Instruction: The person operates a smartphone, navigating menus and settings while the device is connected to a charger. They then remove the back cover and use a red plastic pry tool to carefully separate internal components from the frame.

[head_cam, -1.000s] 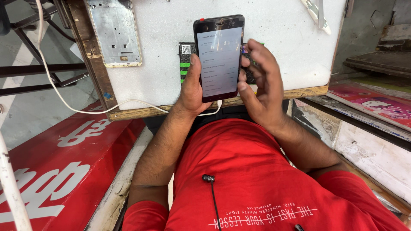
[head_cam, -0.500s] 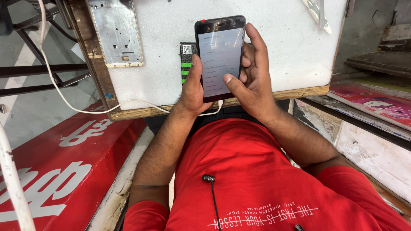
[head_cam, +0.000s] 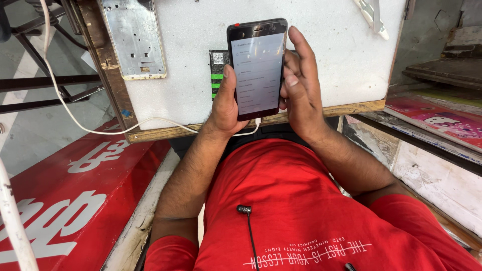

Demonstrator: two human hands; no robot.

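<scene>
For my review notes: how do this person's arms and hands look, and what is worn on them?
Both the left hand and the right hand are bare: no gloves, rings or watch show. The forearms are uncovered; short red T-shirt sleeves end near the elbows. Fingernails on the fingers look short.

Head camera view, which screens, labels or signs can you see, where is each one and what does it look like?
Phone: lit pale rectangular screen, black frame, held in left hand, right hand alongside.
Small label: square black-and-white code on a black, green-striped part behind the phone.
Red sign: white lettering, lower left.
Pink printed panel: right edge.
</scene>
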